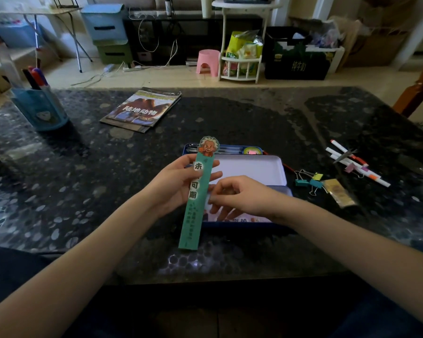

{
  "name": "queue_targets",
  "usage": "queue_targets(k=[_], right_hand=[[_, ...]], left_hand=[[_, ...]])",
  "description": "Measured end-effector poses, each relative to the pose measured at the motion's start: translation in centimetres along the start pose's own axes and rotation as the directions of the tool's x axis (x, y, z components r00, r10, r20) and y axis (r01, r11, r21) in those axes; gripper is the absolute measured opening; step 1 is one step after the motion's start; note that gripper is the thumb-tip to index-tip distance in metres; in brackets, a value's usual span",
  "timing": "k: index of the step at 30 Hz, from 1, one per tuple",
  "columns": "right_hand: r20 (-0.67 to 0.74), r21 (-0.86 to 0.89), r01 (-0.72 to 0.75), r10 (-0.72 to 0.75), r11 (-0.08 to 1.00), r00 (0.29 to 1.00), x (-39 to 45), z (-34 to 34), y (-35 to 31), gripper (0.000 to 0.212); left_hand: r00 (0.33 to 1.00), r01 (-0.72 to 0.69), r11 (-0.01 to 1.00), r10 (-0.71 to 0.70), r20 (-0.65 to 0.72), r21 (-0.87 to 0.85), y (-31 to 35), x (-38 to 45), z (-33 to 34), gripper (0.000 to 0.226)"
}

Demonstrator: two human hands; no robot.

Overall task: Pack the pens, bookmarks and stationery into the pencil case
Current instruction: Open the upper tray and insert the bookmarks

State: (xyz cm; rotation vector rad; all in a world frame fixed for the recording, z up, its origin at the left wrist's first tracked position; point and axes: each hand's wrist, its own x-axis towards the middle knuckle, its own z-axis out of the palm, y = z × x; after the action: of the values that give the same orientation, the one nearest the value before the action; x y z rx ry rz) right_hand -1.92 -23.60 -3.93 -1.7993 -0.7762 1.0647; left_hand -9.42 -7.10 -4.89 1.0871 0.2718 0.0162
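A long green bookmark (194, 198) with a cartoon head on top stands nearly upright in front of the open blue pencil case (261, 167). My left hand (174, 184) holds the bookmark from behind, fingers wrapped round its upper part. My right hand (239, 193) hovers over the case with fingers loosely curled, fingertips near the bookmark's right edge; whether they touch it I cannot tell. The case's far compartment holds pens and a small roll. White pens (357, 164), scissors (344, 154), binder clips (310, 181) and a gold packet (340, 193) lie on the table to the right.
A blue pen holder (42, 108) with markers stands at the far left of the dark table (83, 191). Magazines (142, 111) lie at the back centre. A wooden chair back (418, 91) rises at the far right edge.
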Motion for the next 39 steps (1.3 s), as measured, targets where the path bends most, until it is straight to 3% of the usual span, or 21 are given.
queue_targets(k=[2, 6, 12, 16, 19, 23, 26, 29, 32, 39], right_hand=[[-0.027, 0.062, -0.043, 0.045, 0.997, 0.999, 0.0, -0.1, -0.1, 0.013], [0.007, 0.016, -0.075, 0.075, 0.997, 0.997, -0.2, 0.2, -0.3, 0.019], [-0.038, 0.002, -0.06, 0.06, 0.998, 0.997, 0.0, 0.6, -0.1, 0.014], [-0.171, -0.148, -0.038, 0.012, 0.988, 0.985, -0.1, -1.5, -0.3, 0.005], [-0.225, -0.257, -0.029, -0.03, 0.966, 0.974, -0.2, -3.9, -0.5, 0.006], [-0.211, -0.492, -0.092, -0.016, 0.866, 0.977, -0.5, -6.6, -0.8, 0.009], [-0.125, -0.642, -0.178, 0.126, 0.746, 0.984, -0.9, -7.7, -0.6, 0.009], [-0.088, -0.713, -0.199, 0.195, 0.672, 0.977, -0.8, -7.6, 0.0, 0.008], [-0.055, -0.728, -0.184, 0.211, 0.66, 0.976, -0.2, -6.9, 0.6, 0.008], [0.03, -0.725, -0.186, 0.3, 0.663, 0.953, 0.4, -6.6, 1.3, 0.011]], left_hand=[[1.0, -0.03, 0.999, 0.031, 0.004, -0.037, 0.1, -0.1, 0.1, 0.029], [0.998, -0.066, 0.986, 0.065, -0.012, -0.151, 0.1, 0.0, 0.1, 0.037], [0.996, -0.078, 0.989, 0.073, -0.044, -0.127, 0.1, -0.1, 0.5, 0.04], [0.974, -0.075, 0.99, 0.098, -0.205, 0.115, 1.2, -0.2, -0.1, 0.012], [0.953, 0.007, 0.939, 0.098, -0.287, 0.345, 1.9, -0.1, -1.2, 0.013], [0.974, 0.037, 0.742, 0.123, -0.19, 0.67, 1.7, -0.2, -1.4, 0.006], [0.989, -0.116, 0.353, 0.129, 0.074, 0.929, 0.9, -0.7, -0.6, 0.009], [0.982, -0.185, 0.13, 0.047, 0.181, 0.974, 0.2, -1.3, 0.3, 0.01], [0.984, -0.176, 0.054, 0.028, 0.174, 0.983, 0.2, -1.4, 0.3, 0.01], [0.978, -0.185, 0.029, -0.09, 0.187, 0.982, 0.0, -1.4, 0.3, 0.015]])
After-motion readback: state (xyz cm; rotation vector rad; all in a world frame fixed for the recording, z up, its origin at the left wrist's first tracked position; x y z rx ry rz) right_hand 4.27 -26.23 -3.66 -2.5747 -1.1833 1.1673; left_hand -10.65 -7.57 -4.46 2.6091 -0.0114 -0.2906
